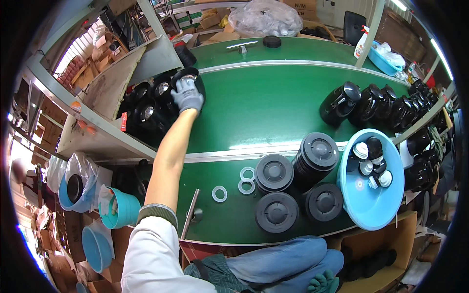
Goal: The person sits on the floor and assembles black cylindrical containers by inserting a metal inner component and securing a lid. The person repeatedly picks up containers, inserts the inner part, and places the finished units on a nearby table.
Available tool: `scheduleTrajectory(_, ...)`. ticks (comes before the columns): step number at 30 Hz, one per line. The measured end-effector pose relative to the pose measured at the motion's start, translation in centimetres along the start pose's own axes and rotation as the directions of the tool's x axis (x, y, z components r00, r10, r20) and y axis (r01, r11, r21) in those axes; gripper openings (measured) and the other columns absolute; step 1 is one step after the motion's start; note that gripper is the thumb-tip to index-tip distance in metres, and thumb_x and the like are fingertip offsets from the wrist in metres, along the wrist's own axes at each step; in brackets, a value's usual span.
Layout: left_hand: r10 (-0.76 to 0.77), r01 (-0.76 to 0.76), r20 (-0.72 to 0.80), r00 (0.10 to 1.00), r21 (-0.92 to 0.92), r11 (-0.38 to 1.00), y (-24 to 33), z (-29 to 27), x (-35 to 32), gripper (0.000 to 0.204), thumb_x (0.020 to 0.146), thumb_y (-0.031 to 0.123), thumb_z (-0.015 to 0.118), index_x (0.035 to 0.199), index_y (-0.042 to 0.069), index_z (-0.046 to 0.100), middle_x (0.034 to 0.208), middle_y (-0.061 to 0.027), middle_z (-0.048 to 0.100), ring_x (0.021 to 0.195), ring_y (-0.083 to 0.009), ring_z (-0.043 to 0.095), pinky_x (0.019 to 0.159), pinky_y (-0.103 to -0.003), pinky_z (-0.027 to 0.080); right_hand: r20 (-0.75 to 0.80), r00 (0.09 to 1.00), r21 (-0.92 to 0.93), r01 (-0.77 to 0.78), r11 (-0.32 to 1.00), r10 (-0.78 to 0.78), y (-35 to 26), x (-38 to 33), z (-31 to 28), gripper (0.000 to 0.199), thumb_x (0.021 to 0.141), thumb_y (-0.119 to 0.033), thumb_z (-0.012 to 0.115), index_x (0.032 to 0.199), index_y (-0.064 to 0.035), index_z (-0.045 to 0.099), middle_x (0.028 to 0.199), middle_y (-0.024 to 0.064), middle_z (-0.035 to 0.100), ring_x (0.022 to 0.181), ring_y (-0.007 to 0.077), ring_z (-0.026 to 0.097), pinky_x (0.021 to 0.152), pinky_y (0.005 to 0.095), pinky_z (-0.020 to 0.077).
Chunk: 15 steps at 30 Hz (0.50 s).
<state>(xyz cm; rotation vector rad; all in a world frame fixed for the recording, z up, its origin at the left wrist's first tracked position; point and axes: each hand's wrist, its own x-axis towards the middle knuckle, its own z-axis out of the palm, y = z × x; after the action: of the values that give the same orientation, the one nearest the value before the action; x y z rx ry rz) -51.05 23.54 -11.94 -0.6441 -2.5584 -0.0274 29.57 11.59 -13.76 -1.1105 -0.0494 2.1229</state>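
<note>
At the far left of the bench, my left hand [187, 95], in a grey glove, reaches over a glossy black pot [200, 84]. Its fingers curve over the rim, where a shiny inside shows; the grip is partly hidden. More black pots [146, 113] stand crowded beside it. A dark green glove [323, 282] shows by my knee at the lower edge; whether my right hand is in it cannot be made out.
Stacked black ribbed lids [274, 173] stand near the front, beside pale rings [219, 194]. A blue basin [373, 210] holds black and white pump tops. Lidded black pots [337, 105] line the right side. Metal posts [373, 34] frame the green bench [264, 107].
</note>
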Motion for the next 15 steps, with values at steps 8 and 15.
scheduleTrajectory(8,0.281,-0.298,-0.104,0.954,-0.417,0.858,-6.7,-4.3,-3.8,0.038,0.084,0.019,0.076,0.121,0.013,0.07,0.122,-0.0123,0.067,0.116,-0.0333,0.062,0.097,-0.044,0.053,-0.102,0.986,-0.401,0.08,0.913,-0.132,1.6,-0.7,5.7,0.039,0.109,-0.035,0.047,0.134,-0.0068,0.056,0.102,0.0122,0.059,0.083,0.0239,0.053,0.072,0.0363,0.0478)
scheduleTrajectory(15,0.765,-0.642,-0.272,0.584,-0.731,0.231,-8.5,-25.8,-11.2,0.029,0.068,-0.006,0.074,0.096,0.003,0.068,0.105,-0.0132,0.068,0.1,-0.0285,0.069,0.09,-0.036,0.054,0.772,0.614,-0.598,0.789,0.139,-0.164,2.3,0.3,20.1,0.05,0.094,0.0,0.067,0.143,0.0051,0.055,0.134,0.0179,0.063,0.115,0.0248,0.067,0.1,0.0344,0.0525)
